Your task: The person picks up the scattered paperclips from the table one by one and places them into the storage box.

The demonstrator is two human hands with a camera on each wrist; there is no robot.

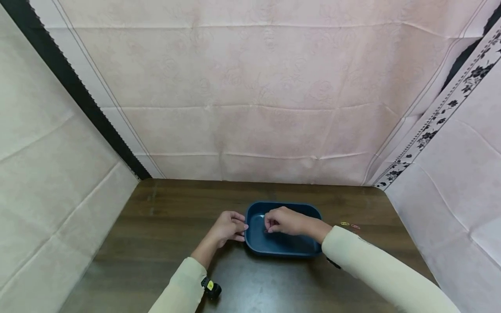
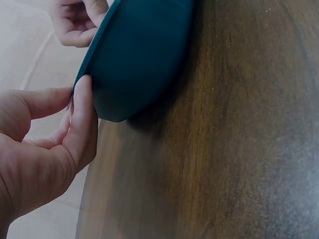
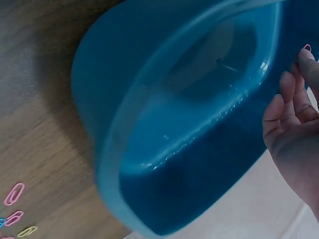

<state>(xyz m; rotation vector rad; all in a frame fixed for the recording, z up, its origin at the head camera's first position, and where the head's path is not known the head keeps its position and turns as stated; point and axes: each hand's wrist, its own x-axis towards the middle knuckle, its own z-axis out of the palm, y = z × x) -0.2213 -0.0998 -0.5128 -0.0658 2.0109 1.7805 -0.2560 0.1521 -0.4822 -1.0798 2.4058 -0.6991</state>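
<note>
A blue plastic tub (image 1: 289, 250) with rounded corners stands on the wooden table. My left hand (image 1: 228, 227) is at its left end; the left wrist view shows thumb and fingers pinching the tub's rim (image 2: 85, 64). Over the tub's inside hovers my right hand (image 1: 287, 221), fingers bent. Between its thumb and fingertip a small pink paper clip (image 3: 307, 47) pokes out, mostly covered by the fingers. Whether other clips lie in the tub is hard to make out.
Right of the tub, several loose paper clips lie on the table (image 1: 176, 243): a pink one (image 3: 14, 193), a yellow one (image 3: 27, 231) and a partly cut-off blue one (image 3: 2, 222) among them. Pale cloth (image 1: 266, 87) hangs behind the table and at both sides.
</note>
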